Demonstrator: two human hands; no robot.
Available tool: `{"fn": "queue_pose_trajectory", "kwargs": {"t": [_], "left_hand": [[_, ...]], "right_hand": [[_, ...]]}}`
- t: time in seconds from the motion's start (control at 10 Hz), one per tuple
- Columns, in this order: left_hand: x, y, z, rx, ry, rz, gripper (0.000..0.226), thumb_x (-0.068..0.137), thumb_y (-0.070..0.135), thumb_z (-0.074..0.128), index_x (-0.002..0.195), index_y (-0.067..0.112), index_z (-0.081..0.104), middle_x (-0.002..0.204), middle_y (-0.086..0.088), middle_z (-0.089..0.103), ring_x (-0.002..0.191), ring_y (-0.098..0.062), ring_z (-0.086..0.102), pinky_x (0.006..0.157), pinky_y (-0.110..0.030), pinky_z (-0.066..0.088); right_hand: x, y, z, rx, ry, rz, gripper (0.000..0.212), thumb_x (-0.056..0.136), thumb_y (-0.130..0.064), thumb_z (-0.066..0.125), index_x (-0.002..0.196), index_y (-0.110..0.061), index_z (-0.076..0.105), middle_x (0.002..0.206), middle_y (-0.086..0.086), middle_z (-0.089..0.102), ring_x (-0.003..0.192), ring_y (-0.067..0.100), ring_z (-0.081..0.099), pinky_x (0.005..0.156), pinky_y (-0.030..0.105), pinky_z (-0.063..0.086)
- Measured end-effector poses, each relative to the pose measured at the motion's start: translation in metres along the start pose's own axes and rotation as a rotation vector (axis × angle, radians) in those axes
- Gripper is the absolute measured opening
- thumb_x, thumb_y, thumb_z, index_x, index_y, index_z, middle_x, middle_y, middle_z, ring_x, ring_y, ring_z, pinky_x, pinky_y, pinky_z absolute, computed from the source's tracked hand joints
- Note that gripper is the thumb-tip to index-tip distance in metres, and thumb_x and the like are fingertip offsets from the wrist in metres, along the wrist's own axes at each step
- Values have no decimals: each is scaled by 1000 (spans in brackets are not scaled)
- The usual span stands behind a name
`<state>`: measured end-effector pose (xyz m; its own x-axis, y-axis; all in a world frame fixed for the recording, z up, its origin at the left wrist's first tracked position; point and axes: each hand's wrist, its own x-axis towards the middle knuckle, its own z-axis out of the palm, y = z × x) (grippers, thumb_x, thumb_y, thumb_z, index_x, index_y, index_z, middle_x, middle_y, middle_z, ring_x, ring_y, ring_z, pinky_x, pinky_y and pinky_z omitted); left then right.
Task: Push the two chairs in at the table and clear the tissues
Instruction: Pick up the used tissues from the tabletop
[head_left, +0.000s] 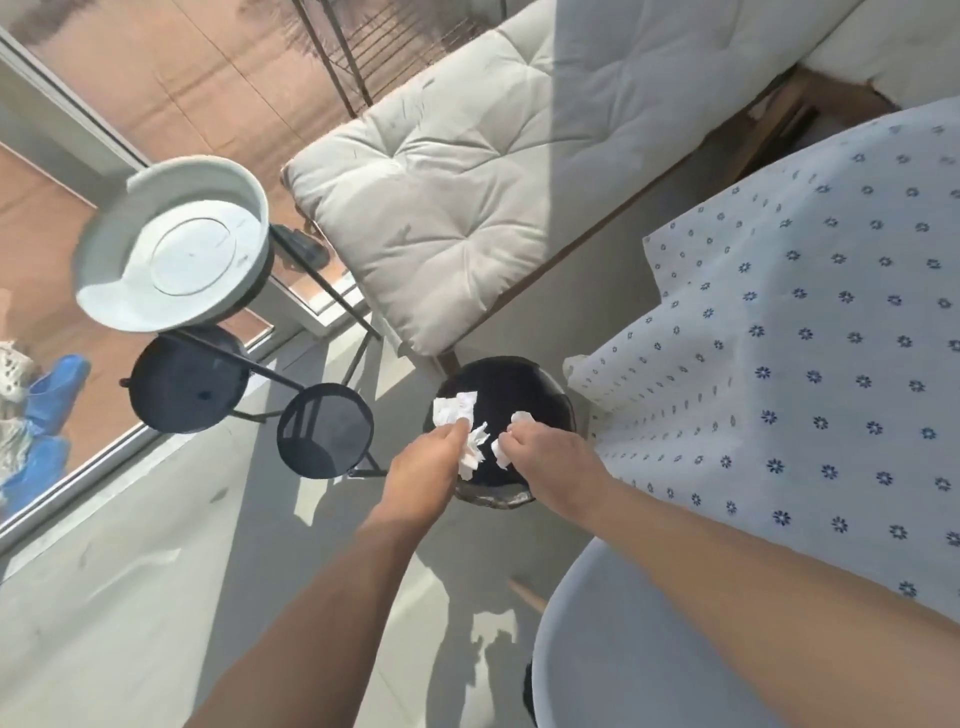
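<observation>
Both my hands reach over a round black bin (519, 384) on the floor beside the table. My left hand (431, 467) pinches a crumpled white tissue (474, 448) above the bin's mouth. My right hand (556, 462) is closed on a smaller white tissue piece (500, 451). Another white tissue (453, 406) shows at the bin's left rim, just beyond my left fingers. The table carries a white cloth with small blue flowers (810, 364). A pale round chair seat (623, 649) sits under my right forearm at the bottom right.
A bench with a grey tufted cushion (467, 182) stands beyond the bin. To the left is a black metal plant stand with dark round trays (324, 431) and a white dish (171, 249). A glass sliding door frame (78, 467) runs along the left.
</observation>
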<state>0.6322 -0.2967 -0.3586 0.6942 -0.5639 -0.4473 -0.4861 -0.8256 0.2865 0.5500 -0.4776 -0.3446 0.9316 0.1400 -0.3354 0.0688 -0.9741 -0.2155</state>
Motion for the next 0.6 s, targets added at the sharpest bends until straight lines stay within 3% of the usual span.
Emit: {"fn": "queue_pose_trajectory", "kwargs": {"t": [0.1,0.2,0.3,0.4,0.5,0.6], "left_hand": [[30,-13,30,72,-32,-31,32,90,-3,47,114,18,44,99,-8,67,85,-37,65,74,-48,54],[56,-19,54,147,-3,-28,30,91,-3,51,115,16,49,99,-6,71,96,-37,67,80,-46,50],[75,-26,78,193,-55,-83,52,95,3,58,144,16,43,142,-8,61,137,-37,52,108,-53,44],[78,-30,89,204,-138,-114,79,98,17,68,161,19,22,167,-11,34,154,-40,31,122,-64,27],[71,-34,86,169,-161,-145,89,100,33,66,167,17,9,176,-10,14,159,-40,15,126,-66,16],[60,-35,78,161,-171,-174,87,104,44,57,168,17,3,178,-8,1,162,-36,-3,127,-66,9]], "right_hand": [[23,8,38,-51,-67,-24,31,89,10,46,108,-11,58,104,6,56,86,19,47,60,28,31],[41,13,67,-63,-147,-72,21,93,1,51,110,-10,58,109,7,59,95,21,50,70,28,35],[51,14,90,-254,-225,-86,38,101,-27,53,133,-7,50,133,14,57,136,35,40,112,44,35],[47,14,100,-281,-313,-1,70,103,-46,45,157,-6,24,165,21,25,155,44,9,123,62,14],[40,16,98,-272,-304,19,81,102,-57,39,161,-9,12,170,19,8,156,42,-4,124,65,6],[33,19,85,-231,-288,76,86,99,-62,40,161,-10,12,171,20,4,156,41,-8,124,66,4]]}}
